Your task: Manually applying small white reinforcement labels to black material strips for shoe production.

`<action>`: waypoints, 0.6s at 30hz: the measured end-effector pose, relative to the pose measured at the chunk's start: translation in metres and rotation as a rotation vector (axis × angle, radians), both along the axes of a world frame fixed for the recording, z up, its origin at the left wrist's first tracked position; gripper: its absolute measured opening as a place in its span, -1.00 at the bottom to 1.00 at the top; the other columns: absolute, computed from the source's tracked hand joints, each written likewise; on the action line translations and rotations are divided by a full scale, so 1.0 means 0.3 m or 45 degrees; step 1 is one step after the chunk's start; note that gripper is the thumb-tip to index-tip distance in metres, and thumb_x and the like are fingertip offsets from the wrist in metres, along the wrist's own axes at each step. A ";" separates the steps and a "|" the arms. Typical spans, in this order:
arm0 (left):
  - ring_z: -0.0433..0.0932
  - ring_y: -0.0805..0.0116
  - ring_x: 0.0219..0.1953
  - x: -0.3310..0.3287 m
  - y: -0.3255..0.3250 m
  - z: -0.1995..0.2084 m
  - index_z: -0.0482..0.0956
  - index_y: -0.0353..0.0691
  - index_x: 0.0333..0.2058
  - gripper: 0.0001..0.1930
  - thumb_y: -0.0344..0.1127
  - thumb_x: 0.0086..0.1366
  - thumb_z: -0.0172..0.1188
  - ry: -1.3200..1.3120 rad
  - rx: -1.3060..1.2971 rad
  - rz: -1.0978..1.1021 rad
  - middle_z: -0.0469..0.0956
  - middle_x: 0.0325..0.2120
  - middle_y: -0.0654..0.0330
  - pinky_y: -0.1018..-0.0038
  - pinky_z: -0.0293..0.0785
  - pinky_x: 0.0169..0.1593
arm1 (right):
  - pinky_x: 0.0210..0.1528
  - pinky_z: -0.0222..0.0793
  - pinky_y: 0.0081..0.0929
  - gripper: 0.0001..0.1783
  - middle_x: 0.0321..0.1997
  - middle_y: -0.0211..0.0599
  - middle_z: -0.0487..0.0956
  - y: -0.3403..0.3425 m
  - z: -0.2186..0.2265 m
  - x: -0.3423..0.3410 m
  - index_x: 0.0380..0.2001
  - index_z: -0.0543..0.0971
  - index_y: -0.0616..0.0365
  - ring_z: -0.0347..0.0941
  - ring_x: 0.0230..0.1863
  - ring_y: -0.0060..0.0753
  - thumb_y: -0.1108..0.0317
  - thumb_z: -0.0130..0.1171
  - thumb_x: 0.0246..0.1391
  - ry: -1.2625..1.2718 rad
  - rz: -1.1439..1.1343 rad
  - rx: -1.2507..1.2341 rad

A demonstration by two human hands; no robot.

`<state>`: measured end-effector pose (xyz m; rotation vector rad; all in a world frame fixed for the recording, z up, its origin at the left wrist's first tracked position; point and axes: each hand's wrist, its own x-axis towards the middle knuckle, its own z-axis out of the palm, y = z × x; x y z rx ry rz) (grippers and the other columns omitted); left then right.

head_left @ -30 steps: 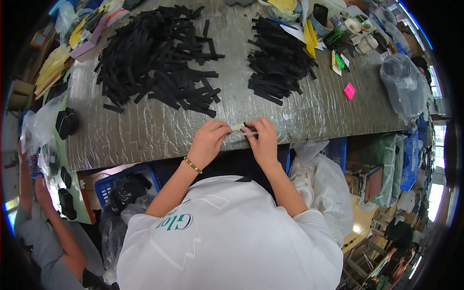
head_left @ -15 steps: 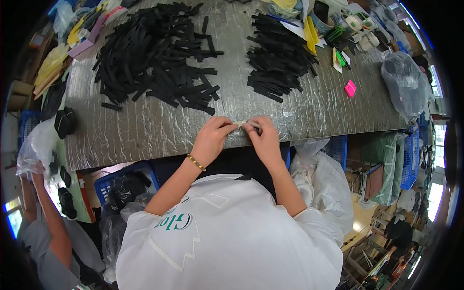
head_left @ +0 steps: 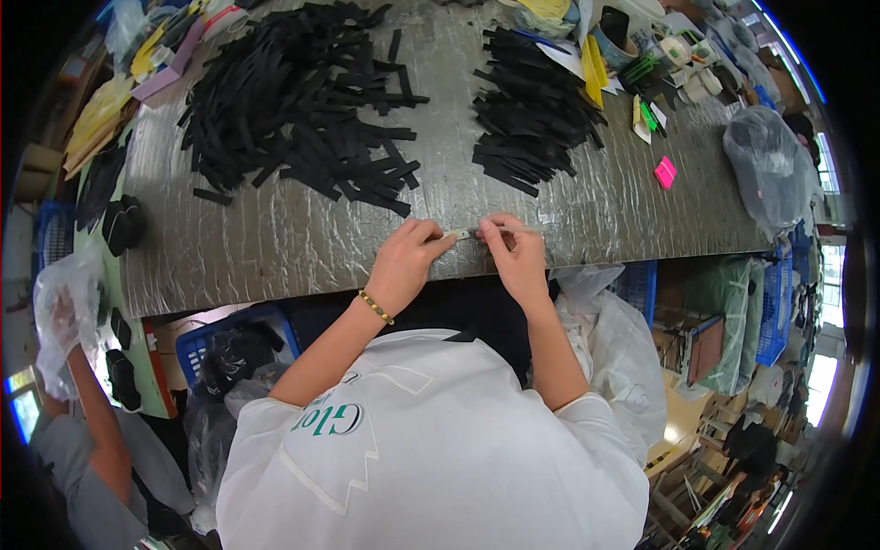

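Near the table's front edge, my left hand (head_left: 404, 260) pinches a small pale piece (head_left: 462, 235) between thumb and fingers, down at the tabletop. Just right of it, my right hand (head_left: 520, 258) is closed on a thin pen-like stick (head_left: 534, 230), whose back end sticks out to the right past the fingers. Its tip points toward the pale piece; whether they touch is too small to tell. Beyond my hands lie a large heap of black strips (head_left: 293, 101) on the left and a smaller, neater pile of black strips (head_left: 532, 110) on the right.
A pink object (head_left: 665, 172) and a clear plastic bag (head_left: 768, 165) are on the table's right. Cups and tools (head_left: 642, 69) crowd the back right. Blue baskets (head_left: 194, 353) stand below the front edge. At far left another person's arm (head_left: 103, 422) holds a plastic bag (head_left: 66, 289).
My right hand has shifted slightly right, and the pen-like stick now shows more plainly. My left hand stays nearly in place. The other person's arm at far left has moved a little.
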<state>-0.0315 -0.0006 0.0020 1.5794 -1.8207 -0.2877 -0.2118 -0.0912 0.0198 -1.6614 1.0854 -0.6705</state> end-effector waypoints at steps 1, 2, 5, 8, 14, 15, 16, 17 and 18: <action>0.50 0.22 -0.22 -0.001 -0.001 0.001 0.71 -0.19 -0.14 -0.62 -0.59 0.05 0.14 -0.027 -0.021 0.001 0.51 -0.33 0.23 0.37 0.52 -0.11 | -0.29 0.45 -0.59 -0.76 -0.38 -0.26 0.67 0.003 -0.003 0.001 -0.25 0.64 0.32 0.58 -0.37 -0.56 0.32 0.16 0.32 -0.016 -0.001 -0.017; 0.50 0.22 -0.22 0.000 -0.001 0.002 0.71 -0.19 -0.14 -0.62 -0.59 0.05 0.14 -0.026 -0.021 0.002 0.51 -0.33 0.23 0.37 0.52 -0.11 | -0.31 0.44 -0.56 -0.78 -0.41 -0.22 0.67 0.006 -0.006 0.002 -0.27 0.64 0.34 0.58 -0.39 -0.54 0.35 0.19 0.28 -0.033 -0.001 -0.034; 0.49 0.23 -0.22 0.002 -0.003 0.001 0.71 -0.16 -0.14 -0.62 -0.58 0.06 0.14 -0.057 -0.025 0.002 0.50 -0.34 0.23 0.37 0.52 -0.12 | -0.32 0.45 -0.54 -0.77 -0.35 -0.17 0.68 0.011 -0.026 0.006 -0.28 0.64 0.37 0.60 -0.38 -0.48 0.35 0.21 0.26 -0.073 0.054 -0.098; 0.49 0.23 -0.23 0.002 -0.003 -0.003 0.70 -0.15 -0.14 -0.63 -0.57 0.06 0.14 -0.072 -0.030 -0.007 0.49 -0.34 0.23 0.38 0.52 -0.13 | -0.31 0.46 -0.51 -0.77 -0.32 -0.12 0.67 0.015 -0.026 0.009 -0.29 0.64 0.39 0.61 -0.40 -0.40 0.37 0.21 0.24 -0.027 0.057 -0.171; 0.49 0.24 -0.23 0.002 -0.003 -0.002 0.70 -0.15 -0.14 -0.63 -0.56 0.07 0.15 -0.073 -0.033 -0.005 0.49 -0.33 0.24 0.39 0.51 -0.13 | -0.31 0.48 -0.48 -0.76 -0.33 -0.09 0.65 0.009 -0.037 0.003 -0.28 0.64 0.41 0.62 -0.40 -0.30 0.36 0.21 0.24 -0.015 0.065 -0.240; 0.49 0.24 -0.23 0.004 -0.003 -0.003 0.71 -0.15 -0.14 -0.64 -0.56 0.07 0.15 -0.079 -0.028 -0.008 0.49 -0.34 0.24 0.39 0.52 -0.13 | -0.31 0.48 -0.48 -0.76 -0.33 -0.09 0.65 0.009 -0.034 0.003 -0.28 0.64 0.41 0.62 -0.40 -0.30 0.36 0.21 0.24 -0.015 0.067 -0.240; 0.49 0.24 -0.23 0.005 -0.005 -0.003 0.71 -0.15 -0.14 -0.64 -0.56 0.07 0.15 -0.085 -0.024 -0.011 0.49 -0.34 0.24 0.39 0.52 -0.13 | -0.31 0.48 -0.47 -0.76 -0.33 -0.08 0.65 0.009 -0.030 0.003 -0.28 0.64 0.40 0.62 -0.40 -0.29 0.36 0.21 0.24 -0.008 0.057 -0.209; 0.49 0.24 -0.23 0.004 -0.005 -0.002 0.71 -0.15 -0.14 -0.64 -0.56 0.07 0.15 -0.084 -0.025 -0.010 0.49 -0.34 0.24 0.39 0.52 -0.13 | -0.31 0.48 -0.46 -0.76 -0.33 -0.08 0.65 0.008 -0.027 0.003 -0.28 0.64 0.40 0.62 -0.40 -0.28 0.36 0.22 0.23 -0.001 0.047 -0.178; 0.49 0.24 -0.23 0.003 -0.004 -0.001 0.71 -0.15 -0.15 -0.64 -0.56 0.07 0.15 -0.077 -0.029 -0.009 0.49 -0.34 0.24 0.38 0.52 -0.14 | -0.31 0.48 -0.46 -0.76 -0.33 -0.08 0.65 0.008 -0.028 0.004 -0.28 0.64 0.40 0.62 -0.40 -0.28 0.36 0.22 0.23 0.000 0.048 -0.179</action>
